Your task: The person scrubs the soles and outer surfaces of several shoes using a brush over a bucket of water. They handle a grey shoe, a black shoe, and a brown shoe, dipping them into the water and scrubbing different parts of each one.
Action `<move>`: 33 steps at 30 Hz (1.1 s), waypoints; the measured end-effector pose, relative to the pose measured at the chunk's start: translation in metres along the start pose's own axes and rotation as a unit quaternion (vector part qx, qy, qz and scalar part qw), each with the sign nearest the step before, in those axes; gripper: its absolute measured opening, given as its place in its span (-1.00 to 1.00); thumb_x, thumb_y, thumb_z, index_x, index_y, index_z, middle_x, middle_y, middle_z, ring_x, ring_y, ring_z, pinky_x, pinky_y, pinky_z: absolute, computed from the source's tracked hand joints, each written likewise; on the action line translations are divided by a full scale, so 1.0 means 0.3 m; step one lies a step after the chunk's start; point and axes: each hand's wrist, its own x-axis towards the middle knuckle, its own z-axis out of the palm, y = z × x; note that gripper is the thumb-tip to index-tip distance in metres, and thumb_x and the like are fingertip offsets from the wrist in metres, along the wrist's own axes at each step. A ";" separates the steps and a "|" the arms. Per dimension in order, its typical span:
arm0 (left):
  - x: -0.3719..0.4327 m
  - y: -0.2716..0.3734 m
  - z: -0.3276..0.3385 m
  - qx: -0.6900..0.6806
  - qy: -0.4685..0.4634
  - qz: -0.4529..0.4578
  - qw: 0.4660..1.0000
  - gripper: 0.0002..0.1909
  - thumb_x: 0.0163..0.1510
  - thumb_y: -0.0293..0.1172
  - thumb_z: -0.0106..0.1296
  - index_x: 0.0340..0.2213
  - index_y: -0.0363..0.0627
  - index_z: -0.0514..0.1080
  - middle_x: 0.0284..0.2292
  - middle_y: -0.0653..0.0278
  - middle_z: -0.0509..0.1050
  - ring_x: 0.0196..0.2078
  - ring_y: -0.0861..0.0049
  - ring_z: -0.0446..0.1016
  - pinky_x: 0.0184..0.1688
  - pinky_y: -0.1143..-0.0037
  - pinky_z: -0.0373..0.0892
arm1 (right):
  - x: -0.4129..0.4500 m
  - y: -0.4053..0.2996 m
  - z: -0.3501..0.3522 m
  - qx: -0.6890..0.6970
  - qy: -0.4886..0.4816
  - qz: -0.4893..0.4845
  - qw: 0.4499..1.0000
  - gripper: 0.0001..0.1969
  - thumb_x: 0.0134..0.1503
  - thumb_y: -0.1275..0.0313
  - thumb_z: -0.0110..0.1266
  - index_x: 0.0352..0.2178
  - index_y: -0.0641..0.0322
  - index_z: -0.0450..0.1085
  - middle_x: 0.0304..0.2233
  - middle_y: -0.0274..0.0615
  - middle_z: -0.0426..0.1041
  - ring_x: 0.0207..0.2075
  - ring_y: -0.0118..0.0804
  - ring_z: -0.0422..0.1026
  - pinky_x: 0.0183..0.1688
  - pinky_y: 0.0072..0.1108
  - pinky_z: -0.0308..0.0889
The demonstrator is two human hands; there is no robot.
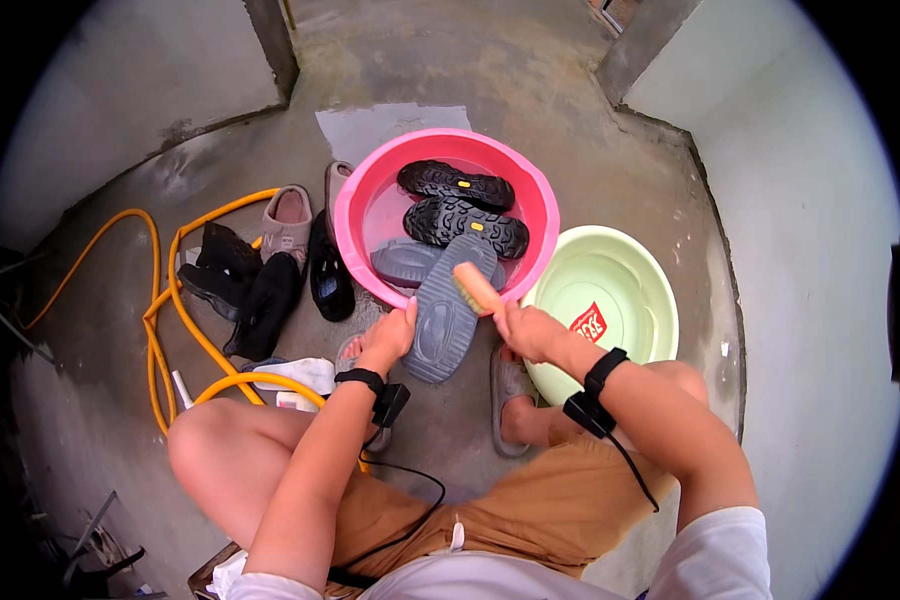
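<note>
My left hand (391, 334) grips the edge of a grey slipper (450, 315), whose ribbed sole faces up over the near rim of a pink plastic basin (354, 255). In my right hand (531, 327) is a scrubbing brush (478, 288) with a light wooden back; its bristles are at the slipper's sole. Inside the basin, two black shoes (456, 184) (465, 225) lie soles up in shallow water. Another grey slipper (401, 262) lies there too, partly hidden by the one I hold.
A pale green basin (664, 300) stands at right, touching or near the pink one. Several black shoes (270, 300) and a pinkish slipper (288, 217) lie at left beside a yellow hose (156, 300). White-and-grey walls (780, 195) flank the concrete floor (510, 82).
</note>
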 end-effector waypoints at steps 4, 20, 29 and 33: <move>-0.004 0.029 -0.020 0.011 -0.036 -0.013 0.999 -0.16 0.33 0.23 -0.59 -0.03 -0.25 0.50 -0.05 -0.29 0.49 0.09 -0.20 0.42 0.17 0.08 0.29 | 0.005 0.066 -0.032 -0.048 0.034 0.069 0.996 -0.45 0.37 0.08 -0.32 -0.10 0.50 0.31 -0.28 0.35 0.53 -0.23 0.30 0.54 -0.09 -0.09 0.43; -0.009 0.031 -0.016 -0.002 0.002 -0.009 1.000 -0.16 0.34 0.21 -0.60 -0.06 -0.29 0.50 -0.08 -0.33 0.49 0.06 -0.24 0.41 0.18 0.06 0.27 | -0.036 -0.035 0.016 0.018 -0.025 -0.029 0.999 -0.46 0.35 0.07 -0.27 -0.06 0.49 0.23 -0.32 0.33 0.53 -0.26 0.32 0.53 -0.11 -0.05 0.41; 0.076 -0.027 0.054 -0.058 0.002 0.011 0.998 -0.12 0.32 0.25 -0.57 -0.03 -0.38 0.46 -0.05 -0.42 0.44 0.13 -0.25 0.36 0.23 0.10 0.22 | -0.019 0.029 0.002 -0.020 0.000 0.001 1.000 -0.47 0.37 0.07 -0.28 -0.07 0.46 0.27 -0.28 0.24 0.56 -0.24 0.21 0.56 -0.13 -0.12 0.44; 0.094 -0.039 0.055 -0.084 -0.005 -0.002 0.996 -0.10 0.30 0.28 -0.55 0.01 -0.41 0.43 -0.03 -0.48 0.40 0.16 -0.26 0.32 0.25 0.13 0.19 | -0.063 -0.052 -0.017 -0.041 -0.058 -0.082 0.994 -0.48 0.37 0.07 -0.28 -0.06 0.43 0.27 -0.31 0.24 0.55 -0.25 0.22 0.55 -0.13 -0.12 0.44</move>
